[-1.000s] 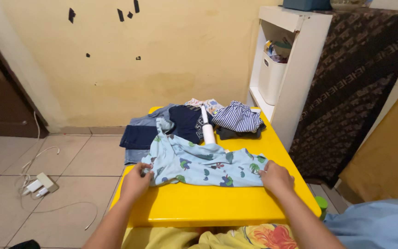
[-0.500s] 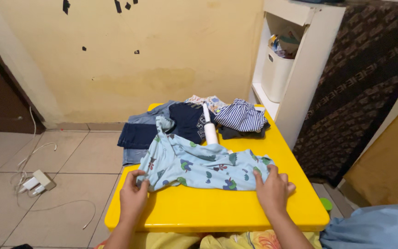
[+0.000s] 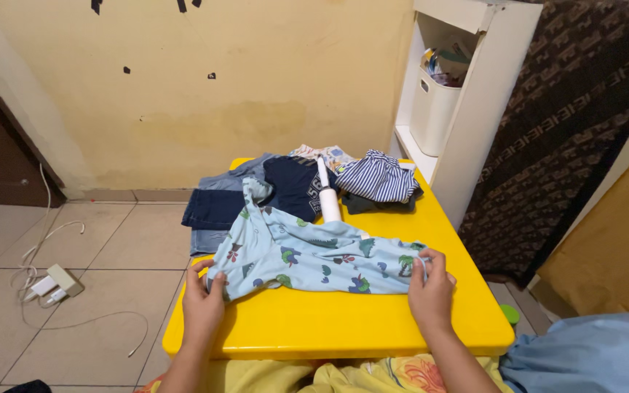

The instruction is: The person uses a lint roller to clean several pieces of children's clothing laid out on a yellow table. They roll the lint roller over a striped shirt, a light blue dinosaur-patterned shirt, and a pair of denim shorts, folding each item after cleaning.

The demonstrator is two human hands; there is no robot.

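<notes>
A light blue child's garment (image 3: 307, 255) with small dinosaur and tree prints lies spread across the yellow table (image 3: 343, 324). My left hand (image 3: 202, 302) pinches its left corner near the table's left edge. At the garment's right end, my right hand (image 3: 431, 291) grips the cloth and holds it slightly lifted off the table. Behind the garment lies a white lint roller (image 3: 327, 198), pointing away from me.
At the table's far side lie folded jeans (image 3: 216, 207), a dark navy shirt (image 3: 293, 185) and a striped blue-white garment (image 3: 380, 178). A white shelf unit (image 3: 467, 94) with a white bin stands at the right. A power strip with cables (image 3: 45, 284) lies on the tiled floor at the left.
Both hands slid outward and toward me along the garment's near edge, then closed on its two ends. The cloth is now stretched wider and lifted a little at the corners.
</notes>
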